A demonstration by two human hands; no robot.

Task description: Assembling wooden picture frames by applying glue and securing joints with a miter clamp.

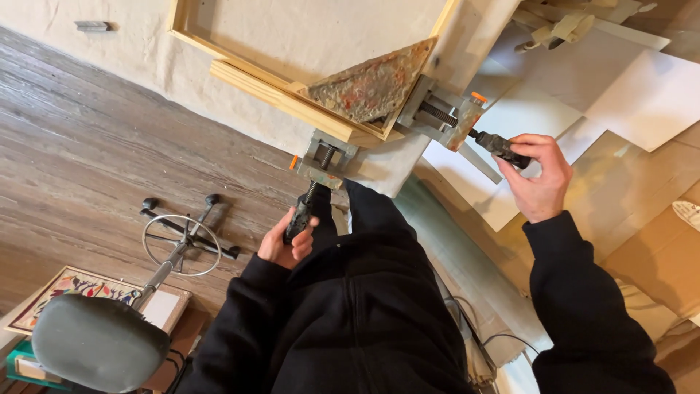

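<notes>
Corner clamp (pixel 379 135), grey metal, two screw arms set at a right angle, fixed on the near corner of a pale wooden frame (pixel 292 95). A worn triangular plate (pixel 372 87), mottled grey with red flecks, lies inside that corner.

Left screw handle (pixel 299 215): dark, points down from the clamp toward the person. Left hand (pixel 284 244) is closed around it, fingers wrapped on the lower end, directly below the clamp's left arm.

Right screw handle (pixel 503 148): dark, juts out to the right of the clamp past an orange stop (pixel 478 96). Right hand (pixel 539 179) grips its outer end with curled fingers, just beside and slightly below the clamp's right arm.

Desk (pixel 109 44): covered in off-white cloth, carries the frame; the clamp overhangs its corner.

White sheets (pixel 583 102): overlapping, on brown cardboard, beyond the right hand.

Stool (pixel 98 343): grey padded seat, chrome foot ring, on the wood plank floor (pixel 87 146), well apart to the left.

Patterned picture (pixel 73 288): colourful, framed, beside the stool.

Both sleeves black.
</notes>
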